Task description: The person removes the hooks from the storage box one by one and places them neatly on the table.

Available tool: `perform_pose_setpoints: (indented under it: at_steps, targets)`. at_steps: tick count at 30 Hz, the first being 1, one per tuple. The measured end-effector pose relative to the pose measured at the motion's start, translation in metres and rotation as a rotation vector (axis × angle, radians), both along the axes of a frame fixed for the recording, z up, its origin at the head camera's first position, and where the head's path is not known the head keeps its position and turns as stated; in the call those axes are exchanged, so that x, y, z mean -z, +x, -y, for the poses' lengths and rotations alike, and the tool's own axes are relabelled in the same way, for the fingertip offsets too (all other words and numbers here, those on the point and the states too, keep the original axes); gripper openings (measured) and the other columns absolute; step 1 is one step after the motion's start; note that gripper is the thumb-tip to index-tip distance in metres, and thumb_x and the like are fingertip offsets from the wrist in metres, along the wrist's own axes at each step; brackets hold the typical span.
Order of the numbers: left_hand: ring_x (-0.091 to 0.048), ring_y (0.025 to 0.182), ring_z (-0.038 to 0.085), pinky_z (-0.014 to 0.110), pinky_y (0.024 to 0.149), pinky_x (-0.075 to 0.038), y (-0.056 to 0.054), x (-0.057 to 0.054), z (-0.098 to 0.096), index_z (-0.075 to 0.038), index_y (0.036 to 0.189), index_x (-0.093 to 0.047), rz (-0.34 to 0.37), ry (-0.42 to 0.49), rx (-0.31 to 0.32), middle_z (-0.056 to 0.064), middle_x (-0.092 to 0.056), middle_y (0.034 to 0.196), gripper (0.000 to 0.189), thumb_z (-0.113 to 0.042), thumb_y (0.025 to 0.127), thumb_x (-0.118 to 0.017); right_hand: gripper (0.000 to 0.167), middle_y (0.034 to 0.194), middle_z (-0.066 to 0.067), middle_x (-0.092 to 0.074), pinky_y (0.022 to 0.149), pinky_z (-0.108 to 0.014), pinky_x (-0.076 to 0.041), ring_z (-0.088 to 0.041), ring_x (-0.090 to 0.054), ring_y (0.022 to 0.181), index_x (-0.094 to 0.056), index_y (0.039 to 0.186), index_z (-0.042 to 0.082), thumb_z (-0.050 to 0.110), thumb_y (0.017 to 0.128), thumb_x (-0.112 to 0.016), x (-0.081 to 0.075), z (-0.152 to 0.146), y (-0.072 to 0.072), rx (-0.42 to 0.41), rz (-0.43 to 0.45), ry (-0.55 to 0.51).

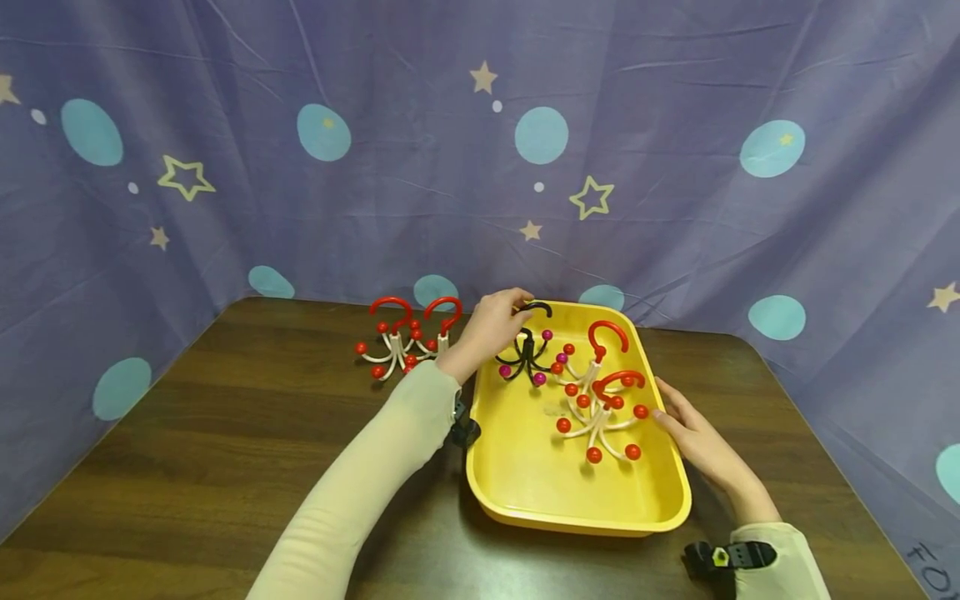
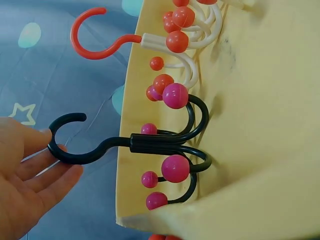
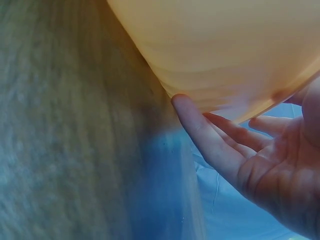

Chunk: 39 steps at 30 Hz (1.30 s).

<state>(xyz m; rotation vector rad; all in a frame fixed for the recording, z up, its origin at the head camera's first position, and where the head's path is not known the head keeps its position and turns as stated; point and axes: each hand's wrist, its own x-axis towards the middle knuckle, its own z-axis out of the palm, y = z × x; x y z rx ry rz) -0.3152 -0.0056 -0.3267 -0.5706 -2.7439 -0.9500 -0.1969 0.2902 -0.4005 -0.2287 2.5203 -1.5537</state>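
Observation:
A black multi-arm hanging hook (image 2: 150, 143) with pink ball tips stands upright in the far left part of the yellow tray (image 1: 525, 500). My left hand (image 1: 491, 323) reaches over the tray's left side and pinches the curved top of this hook, thumb on one side and fingers behind it. At the tray's right wall, my right hand (image 1: 701, 442) holds the rim, its thumb over the edge and its fingers (image 3: 215, 150) against the outer side. Nearby inside the tray stand two white hooks (image 1: 597, 425) with red tops and red balls, one behind the other.
Left of the tray, two more white-and-red hooks (image 1: 395, 346) stand on the brown wooden table (image 1: 187, 433), the second partly hidden by my left hand. A purple curtain (image 1: 420, 167) with stars and blue ovals hangs behind the table.

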Motion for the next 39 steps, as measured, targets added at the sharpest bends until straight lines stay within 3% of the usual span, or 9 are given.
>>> perform_pose_setpoints:
  at_steps: [6,15,32,39]
  targets:
    - [-0.061,0.092,0.018,0.029,0.075,-0.049,0.0019,-0.0018,-0.0008,-0.012,0.114,-0.061,0.002,-0.015,-0.007,0.005,-0.063,0.109,0.024,-0.012,0.090,-0.055,0.062,0.123,-0.032,-0.042,0.074,-0.033,-0.053,-0.029,-0.059,0.097,-0.006,0.147,0.009,0.027,0.098,-0.040,0.0004,-0.0004,-0.0002,0.002,0.001,0.014]
    - [-0.061,0.074,0.015,0.023,0.059,-0.045,0.0019,-0.0008,-0.0024,-0.015,0.115,-0.058,0.047,0.008,-0.013,0.006,-0.065,0.106,0.024,-0.010,0.091,-0.053,0.063,0.122,-0.032,-0.043,0.073,-0.033,-0.053,-0.029,-0.060,0.095,-0.006,0.147,0.009,0.027,0.098,-0.041,0.0011,-0.0014,-0.0004,-0.003,0.001,0.004]
    - [-0.063,0.085,0.016,0.027,0.069,-0.050,-0.0015,0.0029,-0.0025,-0.017,0.114,-0.059,0.036,0.006,-0.008,0.004,-0.066,0.105,0.024,-0.012,0.091,-0.055,0.062,0.121,-0.036,-0.044,0.071,-0.034,-0.054,-0.031,-0.061,0.094,-0.006,0.146,0.008,0.026,0.098,-0.041,0.0039,-0.0019,-0.0006,-0.012,0.000,-0.021]
    - [-0.063,0.086,0.014,0.025,0.069,-0.050,0.0001,-0.0039,-0.0014,-0.017,0.114,-0.060,0.029,-0.002,-0.004,0.002,-0.065,0.105,0.024,-0.012,0.091,-0.054,0.061,0.121,-0.034,-0.044,0.072,-0.033,-0.053,-0.029,-0.061,0.094,-0.006,0.147,0.009,0.026,0.098,-0.040,0.0021,-0.0004,-0.0010,-0.007,-0.001,-0.004]
